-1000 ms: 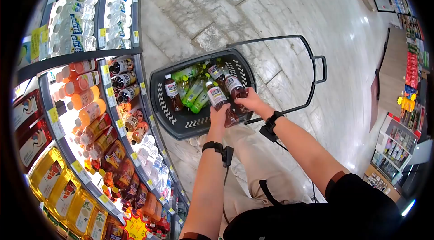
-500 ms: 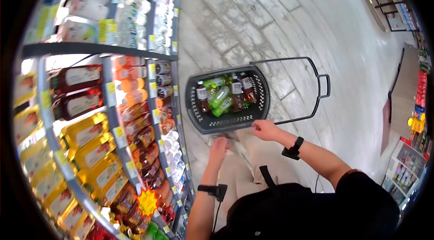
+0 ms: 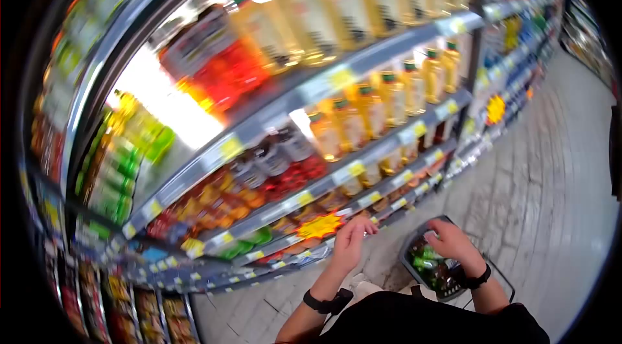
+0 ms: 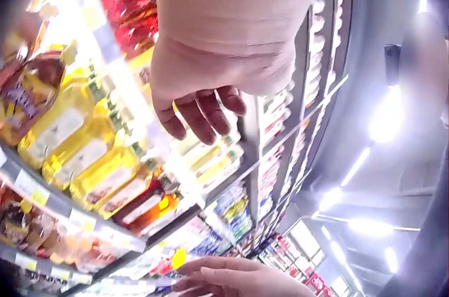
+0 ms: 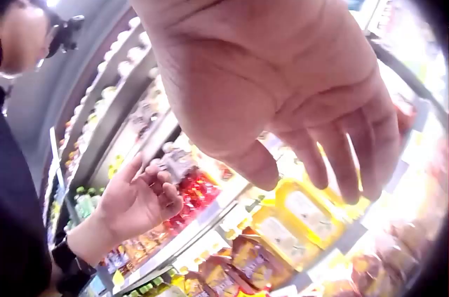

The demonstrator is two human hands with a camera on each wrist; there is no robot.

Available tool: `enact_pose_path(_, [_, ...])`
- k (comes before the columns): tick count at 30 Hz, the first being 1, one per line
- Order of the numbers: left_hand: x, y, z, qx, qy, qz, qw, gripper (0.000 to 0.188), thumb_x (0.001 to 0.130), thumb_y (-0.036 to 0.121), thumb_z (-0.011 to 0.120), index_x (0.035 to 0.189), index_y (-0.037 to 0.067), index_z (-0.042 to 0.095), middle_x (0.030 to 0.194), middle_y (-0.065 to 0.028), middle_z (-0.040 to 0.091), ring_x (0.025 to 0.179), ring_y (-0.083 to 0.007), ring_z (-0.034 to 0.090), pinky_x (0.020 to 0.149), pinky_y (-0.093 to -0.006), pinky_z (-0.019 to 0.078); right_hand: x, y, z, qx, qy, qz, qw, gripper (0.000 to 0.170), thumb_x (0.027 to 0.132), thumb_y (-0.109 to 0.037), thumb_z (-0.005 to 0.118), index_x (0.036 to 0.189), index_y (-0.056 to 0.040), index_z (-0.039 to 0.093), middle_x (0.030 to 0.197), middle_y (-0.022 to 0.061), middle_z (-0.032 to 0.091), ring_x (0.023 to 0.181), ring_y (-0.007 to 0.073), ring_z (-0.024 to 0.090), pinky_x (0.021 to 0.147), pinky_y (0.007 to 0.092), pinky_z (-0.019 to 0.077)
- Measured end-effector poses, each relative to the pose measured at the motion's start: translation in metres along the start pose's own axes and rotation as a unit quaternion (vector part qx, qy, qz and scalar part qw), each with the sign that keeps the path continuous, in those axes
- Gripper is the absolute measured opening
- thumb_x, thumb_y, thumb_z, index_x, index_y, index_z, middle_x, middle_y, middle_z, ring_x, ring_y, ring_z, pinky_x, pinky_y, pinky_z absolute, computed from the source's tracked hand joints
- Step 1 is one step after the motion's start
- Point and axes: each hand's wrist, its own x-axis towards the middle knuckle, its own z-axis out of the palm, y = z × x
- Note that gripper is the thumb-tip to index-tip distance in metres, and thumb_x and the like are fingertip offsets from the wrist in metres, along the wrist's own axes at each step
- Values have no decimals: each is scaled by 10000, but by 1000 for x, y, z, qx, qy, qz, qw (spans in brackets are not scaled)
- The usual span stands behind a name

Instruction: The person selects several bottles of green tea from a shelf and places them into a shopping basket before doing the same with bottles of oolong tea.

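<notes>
Shop shelves (image 3: 389,52) stand ahead; left hand (image 3: 350,245) and right hand (image 3: 452,243) are relaxed, empty; bottles (image 3: 426,260) in the basket (image 3: 450,293) seem heavy, smooth; better grip mid-body.

In the head view, a short-sleeved black top (image 3: 427,321) at 5 o'clock, pale trousers (image 3: 366,289) past its edge. Left hand (image 3: 351,243) and right hand (image 3: 450,241) bare. 1 black wristband (image 3: 317,305) with a boxy module (image 3: 341,301) at 6 o'clock, 1 matching band (image 3: 478,278) at 4. Right wrist view: dark headgear (image 5: 64,36), 10 o'clock.

pale jointed floor (image 3: 518,182) | grey-edged shelving (image 3: 376,62), brightly lit | grey ceiling (image 4: 347,139) | white strip lights (image 4: 372,227)
</notes>
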Motion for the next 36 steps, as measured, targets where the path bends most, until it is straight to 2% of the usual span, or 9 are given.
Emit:
enact_pose_path(1, [-1, 18, -18, 20, 7, 32, 999, 316, 1027, 228, 404, 892, -10, 562, 910, -110, 617, 856, -179, 582, 810, -311, 468, 17, -26, 4, -43, 84, -70, 993, 387, 873, -241, 610, 1155, 22, 578, 1034, 241, 647, 951, 409, 617, 818, 439, 498])
enact_pose_path(6, [-8, 124, -106, 124, 62, 159, 978, 419, 1036, 313, 360, 850, -13, 546, 856, -146, 610, 797, -212, 597, 773, -342, 484, 57, -179, -12, 64, -17, -196, 978, 388, 872, -216, 632, 1173, 19, 566, 1039, 220, 649, 923, 403, 626, 798, 429, 500])
enact_pose_path(10, [32, 227, -154, 176, 174, 223, 943, 135, 972, 103, 501, 913, -11, 545, 831, -58, 600, 771, -121, 567, 724, -258, 465, 71, -267, -15, 36, -10, -307, 951, 411, 870, -203, 645, 1212, -2, 537, 1135, 217, 603, 990, 375, 609, 803, 399, 504])
enact_pose_path(14, [84, 307, -181, 331, 187, 196, 904, 500, 839, 294, 736, 1142, -50, 536, 932, -90, 611, 741, -126, 589, 625, -266, 482, 84, -329, -16, 78, 58, -401, 911, 426, 865, -198, 662, 1232, -27, 529, 1314, 240, 473, 1140, 344, 553, 847, 367, 494])
enact_pose_path(19, [185, 312, -217, 436, 169, 252, 847, 650, 781, 363, 781, 1208, -44, 508, 1097, -151, 626, 968, -206, 615, 821, -310, 495, 82, -369, -20, 202, 80, -374, 902, 440, 854, -177, 685, 1241, -42, 527, 1405, 255, 374, 1262, 318, 472, 922, 357, 457])
enact_pose_path(22, [224, 304, -216, 300, 180, 204, 914, 686, 742, 322, 819, 1216, -47, 487, 1127, -176, 633, 1026, -230, 625, 867, -322, 496, 83, -370, -24, 169, 99, -387, 901, 441, 849, -163, 688, 1243, -48, 526, 1419, 248, 358, 1286, 298, 443, 935, 360, 445])
enact_pose_path(26, [241, 291, -221, 329, 185, 258, 889, 722, 681, 270, 869, 1200, -53, 483, 1101, -174, 645, 995, -231, 638, 867, -335, 510, 86, -367, -36, 149, 123, -406, 893, 436, 844, -167, 694, 1234, -51, 537, 1440, 245, 321, 1295, 299, 429, 930, 363, 440])
enact_pose_path(30, [211, 306, -207, 411, 253, 208, 851, 723, 694, 251, 851, 1236, -43, 474, 1099, -167, 643, 968, -217, 648, 835, -320, 527, 91, -367, -50, 168, 95, -426, 884, 448, 833, -164, 699, 1237, -49, 543, 1457, 235, 288, 1295, 304, 423, 940, 360, 435])
enact_pose_path(36, [121, 297, -166, 384, 202, 409, 803, 615, 730, 119, 791, 1233, -29, 469, 1160, -178, 612, 1043, -260, 633, 880, -368, 512, 112, -348, -62, 194, 116, -472, 852, 566, 809, -174, 720, 1308, -43, 487, 1440, 204, 342, 1301, 288, 417, 960, 363, 427])
